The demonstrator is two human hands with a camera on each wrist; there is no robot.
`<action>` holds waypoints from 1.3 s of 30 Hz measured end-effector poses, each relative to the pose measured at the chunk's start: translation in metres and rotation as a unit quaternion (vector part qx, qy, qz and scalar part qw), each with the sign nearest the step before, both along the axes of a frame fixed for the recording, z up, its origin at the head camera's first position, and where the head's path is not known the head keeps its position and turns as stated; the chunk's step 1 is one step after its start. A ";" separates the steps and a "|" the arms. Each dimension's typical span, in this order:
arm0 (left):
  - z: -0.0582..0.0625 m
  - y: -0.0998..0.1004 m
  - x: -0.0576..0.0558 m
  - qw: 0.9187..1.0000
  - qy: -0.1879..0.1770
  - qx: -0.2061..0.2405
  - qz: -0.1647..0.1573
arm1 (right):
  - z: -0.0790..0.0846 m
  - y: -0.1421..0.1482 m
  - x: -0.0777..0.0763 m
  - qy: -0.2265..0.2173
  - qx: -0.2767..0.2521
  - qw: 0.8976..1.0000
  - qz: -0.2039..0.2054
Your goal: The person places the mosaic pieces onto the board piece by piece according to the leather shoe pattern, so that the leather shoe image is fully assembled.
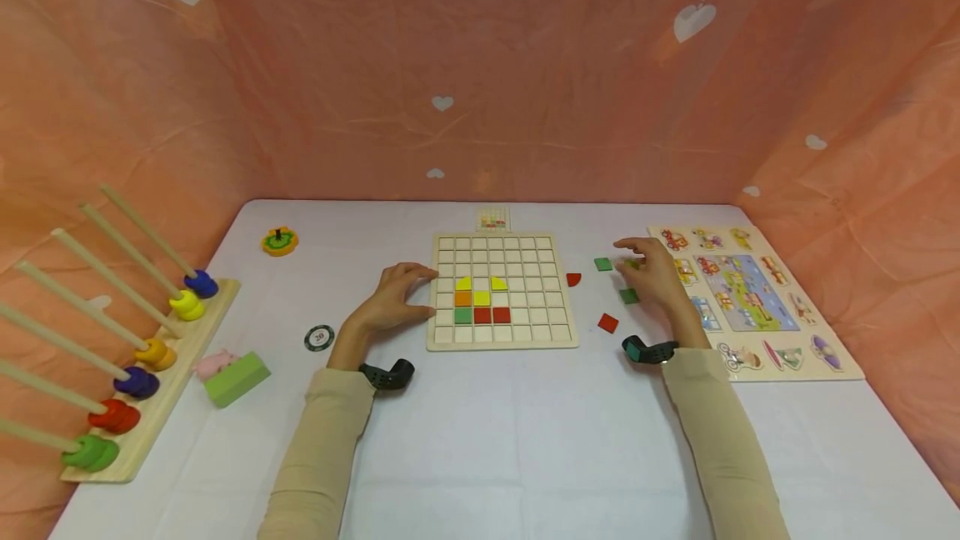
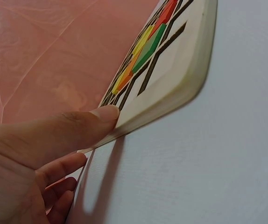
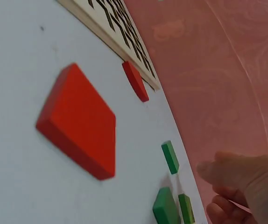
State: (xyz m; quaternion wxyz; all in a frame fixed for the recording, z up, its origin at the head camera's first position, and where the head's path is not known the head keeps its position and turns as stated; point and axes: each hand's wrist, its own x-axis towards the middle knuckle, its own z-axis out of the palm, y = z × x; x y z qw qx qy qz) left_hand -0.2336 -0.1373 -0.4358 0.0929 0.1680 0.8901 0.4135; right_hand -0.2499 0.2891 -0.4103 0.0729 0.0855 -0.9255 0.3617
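A wooden grid board [image 1: 528,302] holds yellow quarter-round pieces and orange, yellow, green and red square tiles in its left half. At the board's left edge is my left hand [image 1: 386,302]; its thumb [image 2: 103,114] rests on the rim, other fingers bent beside it. To the right of the board, my right hand [image 1: 654,273] hovers over loose green tiles, thumb and fingers slightly bent with nothing seen between them. Those include a green tile [image 1: 603,264] and another green tile [image 1: 628,296]. Nearer the board lie a red quarter-round piece [image 1: 573,279] and a red square tile [image 3: 80,121].
A small pattern card [image 1: 492,219] touches the board's far side. A picture puzzle board [image 1: 813,357] lies at right. On the left are a rod stacker [image 1: 142,432] with coloured rings, a green block [image 1: 237,379] with a pink pig, a round chip [image 1: 318,338] and an orange-green toy [image 1: 280,241].
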 end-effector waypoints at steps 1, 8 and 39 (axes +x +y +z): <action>0.000 0.000 0.000 1.000 0.001 -0.002 -0.001 | -0.001 0.002 0.000 -0.005 -0.001 1.000 -0.004; -0.001 0.000 0.000 1.000 0.004 -0.007 -0.002 | -0.006 0.011 -0.001 -0.054 0.041 0.998 -0.016; 0.000 -0.001 -0.001 1.000 0.015 -0.011 -0.014 | 0.005 -0.040 0.009 0.016 0.001 0.998 0.064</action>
